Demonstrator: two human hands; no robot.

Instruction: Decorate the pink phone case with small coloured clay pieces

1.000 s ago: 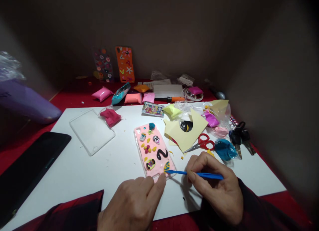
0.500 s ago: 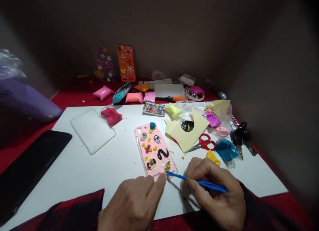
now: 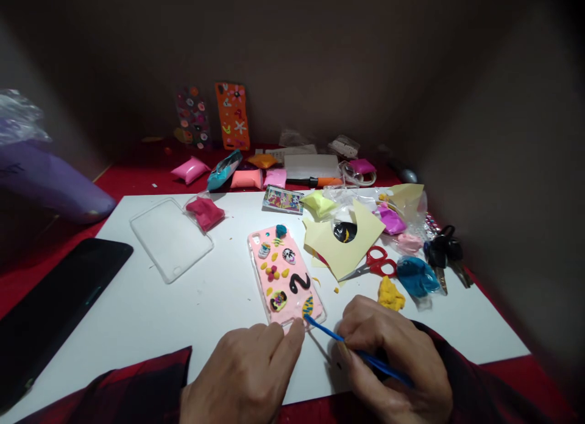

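Tilting the blue modelling tool (image 3: 326,330) more steeply than a second ago, your right hand (image 3: 388,354), pinched around it, now leaves the yellow clay lump (image 3: 390,294) uncovered; the tip stays by the striped oval's (image 3: 308,306) lower end, so work seems confined there. Your left hand (image 3: 247,363) touches the bottom edge of the pink phone case (image 3: 283,282), flat on the worktop (image 3: 214,308); whether it grips cannot be told. Clear packets hold crimson clay (image 3: 205,213) and blue clay (image 3: 417,276).
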